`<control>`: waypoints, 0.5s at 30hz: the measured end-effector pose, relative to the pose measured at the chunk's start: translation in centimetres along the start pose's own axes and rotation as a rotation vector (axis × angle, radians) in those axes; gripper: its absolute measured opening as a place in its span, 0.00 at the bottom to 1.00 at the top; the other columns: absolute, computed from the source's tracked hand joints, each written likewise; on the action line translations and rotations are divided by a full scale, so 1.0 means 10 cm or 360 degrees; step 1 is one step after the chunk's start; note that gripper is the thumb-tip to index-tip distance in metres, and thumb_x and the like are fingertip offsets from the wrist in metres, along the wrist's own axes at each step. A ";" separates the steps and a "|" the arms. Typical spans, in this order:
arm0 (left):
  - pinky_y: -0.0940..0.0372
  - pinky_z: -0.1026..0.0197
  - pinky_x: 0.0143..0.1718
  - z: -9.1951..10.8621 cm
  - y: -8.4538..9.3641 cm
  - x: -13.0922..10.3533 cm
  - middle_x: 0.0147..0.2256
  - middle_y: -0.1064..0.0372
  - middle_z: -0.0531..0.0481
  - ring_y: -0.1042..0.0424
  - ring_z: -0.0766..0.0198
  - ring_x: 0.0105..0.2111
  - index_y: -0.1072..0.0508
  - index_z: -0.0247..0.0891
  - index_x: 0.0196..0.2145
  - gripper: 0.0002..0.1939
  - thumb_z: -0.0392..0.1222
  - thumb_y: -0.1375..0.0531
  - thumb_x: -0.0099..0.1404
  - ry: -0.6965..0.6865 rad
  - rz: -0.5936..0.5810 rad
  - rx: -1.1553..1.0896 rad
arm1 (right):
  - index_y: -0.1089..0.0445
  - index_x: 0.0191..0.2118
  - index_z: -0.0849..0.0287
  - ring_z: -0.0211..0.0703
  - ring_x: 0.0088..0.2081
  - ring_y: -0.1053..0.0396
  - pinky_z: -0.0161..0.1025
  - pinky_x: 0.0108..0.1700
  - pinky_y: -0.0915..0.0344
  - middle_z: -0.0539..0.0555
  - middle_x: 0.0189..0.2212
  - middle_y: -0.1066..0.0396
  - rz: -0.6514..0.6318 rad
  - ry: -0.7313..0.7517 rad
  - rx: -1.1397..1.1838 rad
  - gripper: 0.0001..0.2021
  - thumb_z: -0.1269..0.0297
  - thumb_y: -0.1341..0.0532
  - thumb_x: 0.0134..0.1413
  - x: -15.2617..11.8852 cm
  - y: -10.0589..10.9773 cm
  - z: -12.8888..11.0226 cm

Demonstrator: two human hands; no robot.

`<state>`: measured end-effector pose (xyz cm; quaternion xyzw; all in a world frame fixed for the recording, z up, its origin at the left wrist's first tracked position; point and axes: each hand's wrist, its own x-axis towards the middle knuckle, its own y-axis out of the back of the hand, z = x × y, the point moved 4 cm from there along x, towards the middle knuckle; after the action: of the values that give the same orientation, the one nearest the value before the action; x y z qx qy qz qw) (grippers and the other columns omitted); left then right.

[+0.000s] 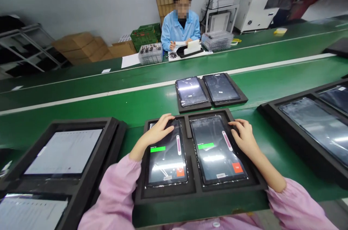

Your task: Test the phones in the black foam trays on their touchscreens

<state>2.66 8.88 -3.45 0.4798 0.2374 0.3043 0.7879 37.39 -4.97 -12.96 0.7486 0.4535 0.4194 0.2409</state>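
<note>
Two tablets lie side by side in a black foam tray (191, 172) in front of me. Both the left tablet (167, 161) and the right tablet (214, 164) show a green bar, a pink slider and a red square on dark screens. My left hand (160, 129) rests over the top of the left tablet, fingers apart and holding nothing. At the upper right edge of the right tablet is my right hand (243, 136), its fingers bent and spread, with nothing held in it.
Foam trays with tablets stand at the left (108, 143) and right (272, 114). A smaller tray pair (210, 104) lies ahead on the green belt (130, 103). Across it sits a person in blue (165, 29), beside clear plastic boxes (150, 56) and stacked clear trays (217, 41).
</note>
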 end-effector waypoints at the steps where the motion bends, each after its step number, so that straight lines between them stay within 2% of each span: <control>1: 0.41 0.51 0.66 0.00 0.04 -0.16 0.65 0.39 0.41 0.37 0.56 0.65 0.36 0.40 0.61 0.21 0.49 0.50 0.75 -0.0011 0.0034 -0.0111 | 0.24 0.45 0.55 0.58 0.55 0.37 0.60 0.59 0.39 0.62 0.50 0.36 0.0004 0.0037 0.0037 0.15 0.62 0.49 0.66 0.00 0.04 -0.05; 3: 0.36 0.52 0.63 0.05 0.02 -0.48 0.60 0.31 0.44 0.31 0.56 0.60 0.32 0.41 0.59 0.21 0.50 0.52 0.77 0.0013 0.0051 -0.0227 | 0.23 0.38 0.53 0.57 0.54 0.37 0.57 0.57 0.40 0.60 0.51 0.34 -0.0056 0.0208 0.0146 0.19 0.59 0.51 0.70 -0.01 0.11 -0.17; 5: 0.33 0.51 0.60 0.15 -0.11 -0.77 0.56 0.27 0.45 0.27 0.55 0.56 0.30 0.42 0.58 0.20 0.50 0.53 0.77 0.0051 0.0105 -0.0134 | 0.22 0.34 0.52 0.55 0.54 0.36 0.55 0.56 0.41 0.57 0.51 0.32 -0.0172 0.0453 0.0264 0.23 0.60 0.53 0.72 -0.04 0.15 -0.30; 8: 0.34 0.45 0.61 0.32 -0.40 -1.05 0.57 0.27 0.41 0.28 0.50 0.57 0.32 0.39 0.61 0.21 0.48 0.52 0.77 0.0057 0.0386 0.0202 | 0.20 0.36 0.50 0.53 0.53 0.35 0.53 0.55 0.41 0.56 0.52 0.30 -0.0255 0.0723 0.0323 0.23 0.64 0.53 0.72 -0.09 0.18 -0.45; 11: 0.37 0.41 0.61 0.43 -0.71 -1.16 0.57 0.28 0.37 0.30 0.46 0.58 0.37 0.35 0.65 0.24 0.47 0.51 0.77 0.0121 0.0629 0.0441 | 0.18 0.37 0.48 0.54 0.53 0.36 0.55 0.55 0.43 0.56 0.52 0.30 -0.0242 0.0794 0.0233 0.23 0.65 0.52 0.71 -0.11 0.19 -0.51; 13: 0.38 0.40 0.61 0.46 -0.87 -1.17 0.57 0.29 0.35 0.31 0.46 0.57 0.40 0.33 0.67 0.26 0.48 0.51 0.77 0.0183 0.0689 0.0487 | 0.17 0.36 0.47 0.55 0.54 0.37 0.57 0.55 0.45 0.56 0.53 0.30 -0.0242 0.0762 0.0157 0.23 0.66 0.51 0.71 -0.11 0.19 -0.51; 15: 0.41 0.39 0.62 0.48 -0.95 -1.14 0.58 0.30 0.35 0.33 0.45 0.58 0.43 0.34 0.69 0.29 0.50 0.52 0.77 0.0206 0.0688 0.0471 | 0.17 0.35 0.46 0.57 0.54 0.36 0.58 0.55 0.46 0.56 0.54 0.30 -0.0163 0.0711 0.0135 0.23 0.65 0.50 0.71 -0.10 0.22 -0.49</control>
<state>0.23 -5.46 -8.99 0.6087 0.2213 0.4576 0.6092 34.03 -7.05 -9.10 0.6227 0.5501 0.5425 0.1239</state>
